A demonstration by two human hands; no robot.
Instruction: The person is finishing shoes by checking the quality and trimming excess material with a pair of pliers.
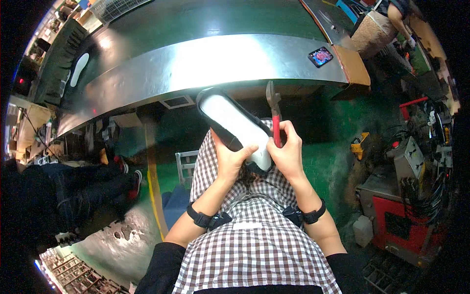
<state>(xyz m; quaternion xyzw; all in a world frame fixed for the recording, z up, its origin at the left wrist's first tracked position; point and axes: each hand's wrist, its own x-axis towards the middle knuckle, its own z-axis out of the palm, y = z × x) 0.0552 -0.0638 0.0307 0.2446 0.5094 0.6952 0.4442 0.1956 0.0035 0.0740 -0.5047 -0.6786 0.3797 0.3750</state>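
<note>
Over my lap lies a black shoe upper [200,107] with a long white sole-shaped piece [229,117] set along its upturned side. My left hand [229,159] is wrapped round its left side, the thumb pressed on the white surface toward the near end. In my right hand [290,153] is a pair of red-handled lasting pliers [275,115], standing with the metal jaws pointing away from me. The right thumb and fingers close round the handle right beside the shoe's near right edge. The jaws touch nothing that I can see.
A metal-edged workbench [147,68] with a green top curves across the front. On it lie a phone [320,57] and, far left, another white insole [79,69]. A red and grey machine [404,215] with cables stands at right. Other people are at far left and upper right.
</note>
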